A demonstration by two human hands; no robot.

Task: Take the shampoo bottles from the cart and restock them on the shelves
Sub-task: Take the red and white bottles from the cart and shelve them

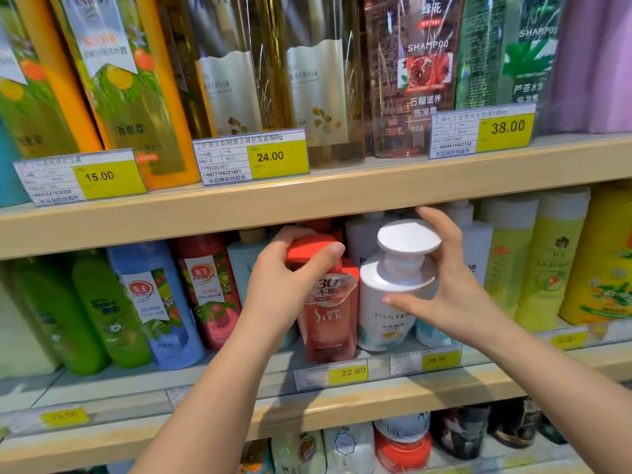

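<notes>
Left hand (290, 268) at centre frame, fingers curled over the red cap of a glossy red bottle (330, 316), grasping it. Right hand (448, 278) just right of it, fingers spread around the neck of a smooth white pump bottle (386, 302) with a flat round top, thumb touching its shoulder. Both bottles upright, side by side, on the pale wood-edged middle shelf (205, 398). Yellow price tags (349, 372) along the shelf fronts; green, blue and yellow bottles on either side.

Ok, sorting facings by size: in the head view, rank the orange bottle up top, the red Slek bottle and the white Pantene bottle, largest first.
1. Orange bottle, clearly largest, partly cropped.
2. Red Slek bottle and white Pantene bottle look alike; hands cover parts of both, so no ranking.
</notes>
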